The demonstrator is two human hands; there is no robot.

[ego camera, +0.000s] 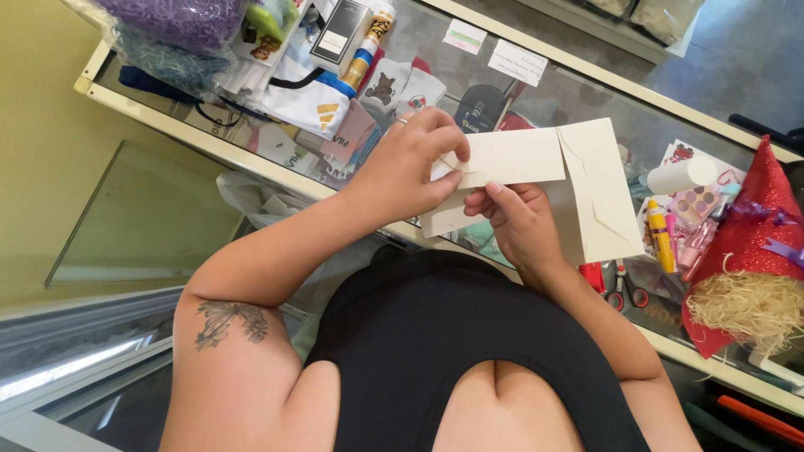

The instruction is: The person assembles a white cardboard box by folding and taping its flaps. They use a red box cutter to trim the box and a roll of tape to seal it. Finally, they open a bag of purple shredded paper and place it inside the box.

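Card (511,157) is pinched at its near edge by the left hand (410,167), while the right hand (519,219) is curled just beneath, fingers closed on the underside. Envelope (599,201) is touching the card's far end, flap unsealed; insertion is judged not yet done.

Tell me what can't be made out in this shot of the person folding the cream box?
- Head view: the cream card box has its lower left flap hidden by the left hand and right hand.
- Scissors: blades covered by the box.
- Red cone: cut off by the right edge.
- White notes: writing too small.
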